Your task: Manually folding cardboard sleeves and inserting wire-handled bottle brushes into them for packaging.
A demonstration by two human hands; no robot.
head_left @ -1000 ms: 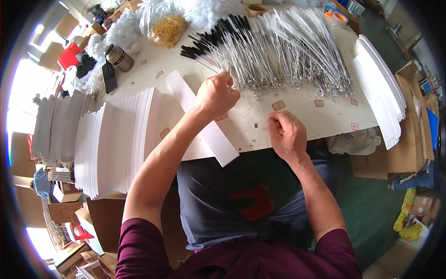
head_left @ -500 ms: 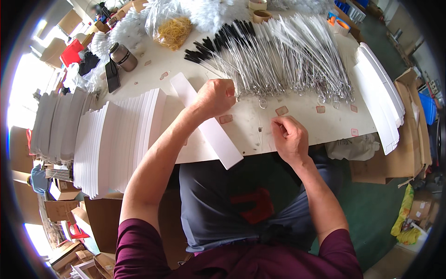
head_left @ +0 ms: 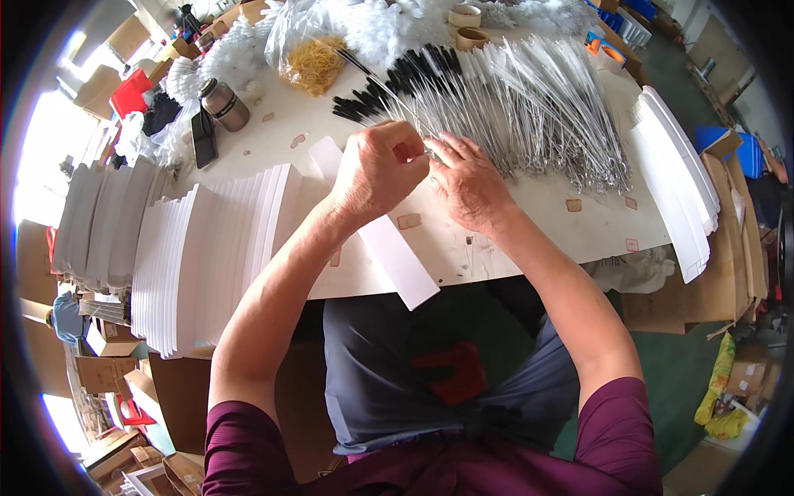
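Two hands, brought close together over the table. Left hand: fingers curled in toward the thumb; whether anything is pinched cannot be told. Right hand: fingers extended, slightly parted, placed at the brushes' near wire ends; a grip cannot be confirmed. Brushes: laid in a broad bundle beyond the hands, black at left, pale at right; a few black ones are slanted above the rest. White strip: laid aslant, partly covered by the left hand, overhanging the near edge. White stack: ranked at left.
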